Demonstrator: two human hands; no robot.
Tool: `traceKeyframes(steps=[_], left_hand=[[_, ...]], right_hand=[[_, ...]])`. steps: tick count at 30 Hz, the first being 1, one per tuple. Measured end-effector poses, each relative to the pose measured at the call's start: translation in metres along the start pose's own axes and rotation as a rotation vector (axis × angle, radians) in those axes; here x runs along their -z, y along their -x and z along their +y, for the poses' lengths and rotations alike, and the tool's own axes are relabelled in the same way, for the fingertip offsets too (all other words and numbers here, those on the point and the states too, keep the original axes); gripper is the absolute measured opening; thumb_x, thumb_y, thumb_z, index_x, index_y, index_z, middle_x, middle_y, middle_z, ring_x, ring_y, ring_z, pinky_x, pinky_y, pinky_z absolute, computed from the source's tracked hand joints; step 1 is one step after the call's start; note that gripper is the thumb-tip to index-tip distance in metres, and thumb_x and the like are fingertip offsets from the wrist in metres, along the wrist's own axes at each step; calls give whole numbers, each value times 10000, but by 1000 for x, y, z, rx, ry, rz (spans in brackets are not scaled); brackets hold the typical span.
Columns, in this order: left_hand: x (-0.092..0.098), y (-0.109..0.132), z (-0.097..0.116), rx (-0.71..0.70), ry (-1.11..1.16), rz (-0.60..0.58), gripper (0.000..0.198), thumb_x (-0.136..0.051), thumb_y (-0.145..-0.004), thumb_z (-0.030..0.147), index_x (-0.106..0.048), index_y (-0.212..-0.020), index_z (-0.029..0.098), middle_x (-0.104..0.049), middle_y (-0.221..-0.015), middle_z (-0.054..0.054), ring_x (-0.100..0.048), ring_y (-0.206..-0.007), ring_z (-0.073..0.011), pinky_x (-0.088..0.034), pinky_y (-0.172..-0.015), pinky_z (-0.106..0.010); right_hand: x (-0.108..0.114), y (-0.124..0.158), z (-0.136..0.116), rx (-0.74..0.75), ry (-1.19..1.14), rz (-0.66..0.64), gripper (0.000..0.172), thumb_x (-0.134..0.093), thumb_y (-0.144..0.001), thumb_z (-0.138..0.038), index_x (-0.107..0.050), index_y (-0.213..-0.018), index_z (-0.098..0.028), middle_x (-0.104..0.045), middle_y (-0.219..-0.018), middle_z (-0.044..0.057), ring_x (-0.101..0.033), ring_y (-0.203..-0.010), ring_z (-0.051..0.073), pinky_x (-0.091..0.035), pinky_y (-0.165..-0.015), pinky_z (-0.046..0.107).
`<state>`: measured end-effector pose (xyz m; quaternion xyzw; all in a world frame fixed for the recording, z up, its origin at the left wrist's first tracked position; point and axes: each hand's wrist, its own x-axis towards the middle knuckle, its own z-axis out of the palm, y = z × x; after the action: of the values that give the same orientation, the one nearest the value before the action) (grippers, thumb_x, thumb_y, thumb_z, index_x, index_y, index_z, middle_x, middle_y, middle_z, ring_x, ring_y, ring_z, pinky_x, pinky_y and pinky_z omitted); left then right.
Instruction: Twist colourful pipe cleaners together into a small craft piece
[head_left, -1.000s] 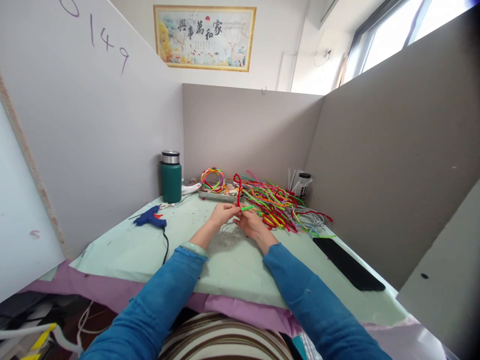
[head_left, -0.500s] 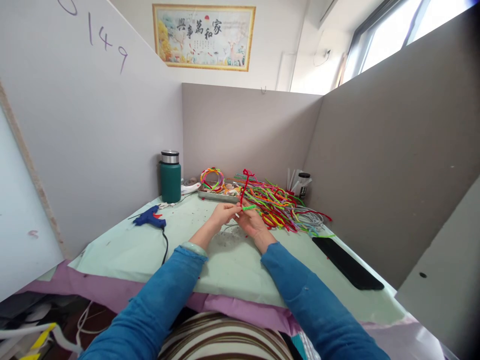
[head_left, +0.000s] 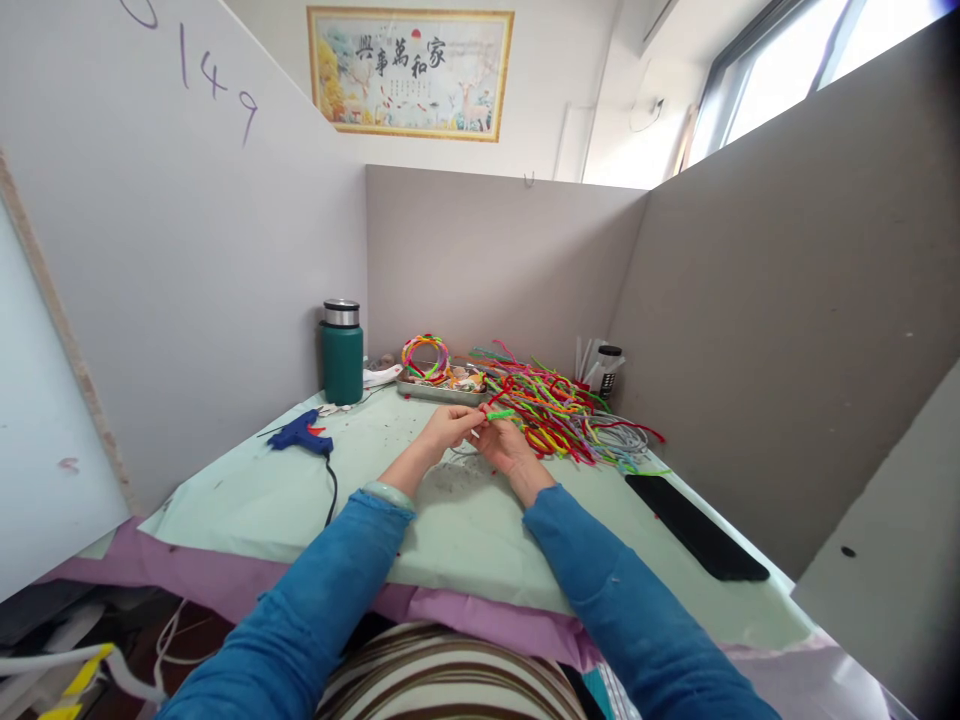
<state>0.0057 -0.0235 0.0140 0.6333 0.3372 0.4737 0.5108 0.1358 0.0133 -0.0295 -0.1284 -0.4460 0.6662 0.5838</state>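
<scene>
My left hand [head_left: 445, 427] and my right hand [head_left: 505, 445] meet over the middle of the pale green mat [head_left: 247, 490], fingers pinched together. Between them they hold a red pipe cleaner [head_left: 501, 392] and a short bright green pipe cleaner [head_left: 499, 414] twisted at the same spot. The red one leans right, low over the heap of coloured pipe cleaners [head_left: 559, 410] just behind my right hand. Both arms wear blue sleeves; a pale bangle [head_left: 388, 493] sits on my left wrist.
A blue glue gun [head_left: 300, 435] with a black cord lies at the left. A green flask [head_left: 342, 354] stands at the back left, beside a metal tray [head_left: 435, 390] holding coloured rings. A black flat object [head_left: 697, 527] lies at the right. Partition walls enclose the desk.
The red pipe cleaner stood upright between my hands, then tipped right and now leans low towards the heap. My hands have stayed in place.
</scene>
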Motion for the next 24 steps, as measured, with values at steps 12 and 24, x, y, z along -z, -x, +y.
traceKeyframes(steps=[12, 24], left_hand=[[6, -11, -7, -184, -68, 313, 299, -639, -643, 427, -607, -643, 129, -468, -488, 52, -344, -451, -46, -252, -452, -194], [12, -11, -14, -301, -654, 552, 329, -508, -748, 427, -675, -673, 154, -555, -536, 22, -430, -526, -85, -283, -522, -208]], right_hand=[[-19, 12, -4, -178, -59, 39, 120, -679, -697, -249, -589, -759, -200, -585, -660, -28, -499, -566, 95, -424, -579, 256], [-29, 15, 1, 198, 679, 176, 278, -563, -762, -442, -587, -651, -187, -505, -548, -17, -400, -466, 95, -276, -445, 241]])
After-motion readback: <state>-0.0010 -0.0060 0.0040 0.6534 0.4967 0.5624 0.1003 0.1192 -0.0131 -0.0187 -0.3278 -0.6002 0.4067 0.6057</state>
